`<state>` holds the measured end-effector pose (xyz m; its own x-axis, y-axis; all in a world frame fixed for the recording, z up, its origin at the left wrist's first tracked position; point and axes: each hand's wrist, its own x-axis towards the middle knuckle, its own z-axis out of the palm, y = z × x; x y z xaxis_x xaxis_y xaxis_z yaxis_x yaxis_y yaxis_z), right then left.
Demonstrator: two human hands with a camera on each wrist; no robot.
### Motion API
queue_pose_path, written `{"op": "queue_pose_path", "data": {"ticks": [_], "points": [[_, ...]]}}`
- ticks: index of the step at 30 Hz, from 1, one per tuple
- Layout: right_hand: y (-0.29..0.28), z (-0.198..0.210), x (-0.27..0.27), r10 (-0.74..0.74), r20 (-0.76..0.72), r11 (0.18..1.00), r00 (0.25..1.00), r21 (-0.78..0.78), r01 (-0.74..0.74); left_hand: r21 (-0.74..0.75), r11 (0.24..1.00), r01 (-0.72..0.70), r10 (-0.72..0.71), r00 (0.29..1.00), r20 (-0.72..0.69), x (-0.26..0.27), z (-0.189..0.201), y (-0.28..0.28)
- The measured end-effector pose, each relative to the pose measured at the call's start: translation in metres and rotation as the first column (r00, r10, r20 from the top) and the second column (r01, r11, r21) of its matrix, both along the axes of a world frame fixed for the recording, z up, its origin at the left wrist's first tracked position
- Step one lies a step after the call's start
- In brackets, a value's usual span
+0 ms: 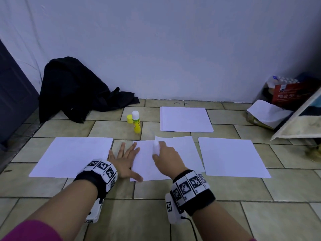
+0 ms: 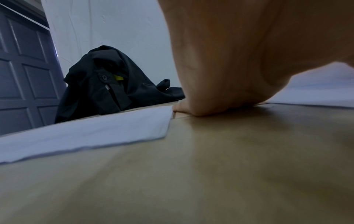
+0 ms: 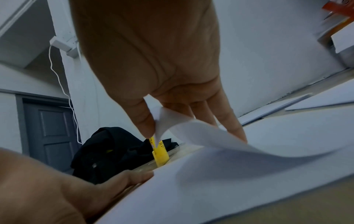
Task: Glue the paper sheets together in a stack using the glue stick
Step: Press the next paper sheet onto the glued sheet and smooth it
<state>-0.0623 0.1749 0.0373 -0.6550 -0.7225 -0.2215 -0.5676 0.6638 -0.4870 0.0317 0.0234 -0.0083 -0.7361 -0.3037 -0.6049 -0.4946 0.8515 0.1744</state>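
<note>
Four lots of white paper lie on the tiled floor: a left sheet (image 1: 73, 156), a middle sheet (image 1: 178, 153), a right sheet (image 1: 231, 157) and a far stack (image 1: 185, 119). My left hand (image 1: 126, 159) lies flat with spread fingers on the middle sheet's left edge. My right hand (image 1: 164, 154) pinches the curled-up far corner of the top middle sheet (image 3: 191, 128) between thumb and fingers, peeling it upward. The yellow glue stick (image 1: 136, 121) stands upright with its white tip exposed beyond the sheets, its yellow cap (image 1: 129, 118) beside it.
A black garment (image 1: 74, 91) is heaped against the wall at the back left, next to a grey door (image 1: 12, 94). Boxes and a bag (image 1: 284, 100) crowd the back right corner. Bare tiles (image 1: 156, 214) lie near me.
</note>
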Motion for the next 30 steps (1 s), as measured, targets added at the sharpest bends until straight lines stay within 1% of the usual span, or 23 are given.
{"op": "queue_pose_path", "data": {"ticks": [7, 15, 26, 30], "points": [[-0.011, -0.004, 0.009, -0.004, 0.044, 1.0, 0.999, -0.013, 0.004, -0.016, 1.0, -0.006, 0.006, 1.0, 0.008, -0.001, -0.002, 0.001], [-0.017, -0.005, 0.016, 0.023, 0.031, 1.0, 0.999, -0.003, -0.023, 0.017, 1.0, -0.008, 0.008, 1.0, 0.001, 0.0, -0.002, -0.001], [-0.019, -0.005, 0.019, 0.01, 0.028, 1.0, 1.0, -0.007, -0.01, 0.028, 1.0, -0.004, 0.004, 1.0, -0.012, 0.001, -0.001, -0.001], [-0.02, -0.005, 0.021, 0.013, 0.001, 1.0, 1.0, 0.016, -0.013, 0.034, 0.999, -0.001, 0.001, 1.0, -0.01, 0.002, -0.001, -0.002]]}}
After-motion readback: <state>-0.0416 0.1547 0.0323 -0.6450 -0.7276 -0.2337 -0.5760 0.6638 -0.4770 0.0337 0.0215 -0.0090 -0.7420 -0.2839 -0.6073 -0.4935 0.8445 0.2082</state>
